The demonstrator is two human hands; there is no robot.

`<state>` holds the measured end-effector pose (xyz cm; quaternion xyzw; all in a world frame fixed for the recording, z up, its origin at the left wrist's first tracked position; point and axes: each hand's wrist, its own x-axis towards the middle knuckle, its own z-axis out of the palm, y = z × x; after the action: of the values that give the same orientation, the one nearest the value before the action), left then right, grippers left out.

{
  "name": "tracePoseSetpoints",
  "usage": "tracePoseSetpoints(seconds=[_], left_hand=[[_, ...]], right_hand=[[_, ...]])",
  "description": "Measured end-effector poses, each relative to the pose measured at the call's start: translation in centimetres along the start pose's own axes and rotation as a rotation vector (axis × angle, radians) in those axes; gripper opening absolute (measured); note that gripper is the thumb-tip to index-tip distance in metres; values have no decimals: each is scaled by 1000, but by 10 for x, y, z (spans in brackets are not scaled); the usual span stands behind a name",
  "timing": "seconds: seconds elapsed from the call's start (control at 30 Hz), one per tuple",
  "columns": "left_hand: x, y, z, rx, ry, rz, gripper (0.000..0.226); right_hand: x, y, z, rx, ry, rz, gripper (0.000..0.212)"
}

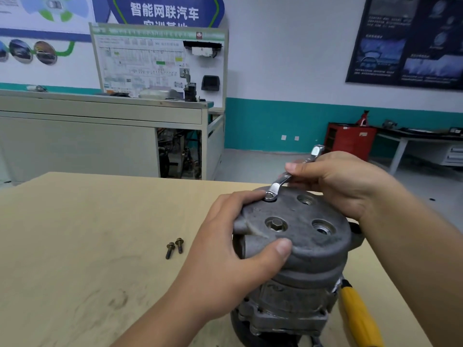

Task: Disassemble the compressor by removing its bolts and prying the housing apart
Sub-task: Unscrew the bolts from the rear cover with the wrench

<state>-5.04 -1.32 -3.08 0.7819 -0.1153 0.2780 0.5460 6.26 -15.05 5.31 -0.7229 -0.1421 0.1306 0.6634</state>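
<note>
The compressor point(313, 249) looks heavy and stiff; left hand point(225, 246) grips its top rim, right hand point(345, 186) pinches the wrench point(280, 181)

**Pale wooden table point(75, 234) carrying a compressor, two bolts and a yellow-handled tool**

The compressor point(313, 249) stands upright on the table's near right part, its top cap under the fingers point(246, 199) of the left hand point(225, 249). The two bolts point(175, 247) lie side by side on bare wood to the left of those fingers, close to the back of the hand but apart from it. The yellow-handled tool point(358, 319) lies just beside the compressor's base, on the side away from the fingers. Faint dark scuffs point(117, 299) mark the wood below the bolts.
</note>
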Motion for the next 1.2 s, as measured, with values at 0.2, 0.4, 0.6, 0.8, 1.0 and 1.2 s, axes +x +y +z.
tracePoseSetpoints(seconds=[0.2, 0.4, 0.6, 0.8, 1.0, 1.2], left_hand=[[-2, -3, 1, -3, 11, -18, 58], [-2, -3, 4, -6, 23, -16, 58], [-6, -4, 8, -64, 56, -26, 57], [-9, -12, 14, -163, 150, -71, 80], [-8, -12, 18, -256, 136, -24, 92], [-6, -12, 17, -248, 124, 32, 90]], right_hand=[[-1, -7, 18, -451, 84, -144, 34], [-8, -7, 38, -648, -80, -253, 36], [-23, -9, 43, -777, -120, -414, 24], [-43, -5, 53, -1124, -41, -568, 25], [-56, -5, 50, -1250, -48, -642, 29], [-66, 0, 39, -1185, -40, -694, 21]])
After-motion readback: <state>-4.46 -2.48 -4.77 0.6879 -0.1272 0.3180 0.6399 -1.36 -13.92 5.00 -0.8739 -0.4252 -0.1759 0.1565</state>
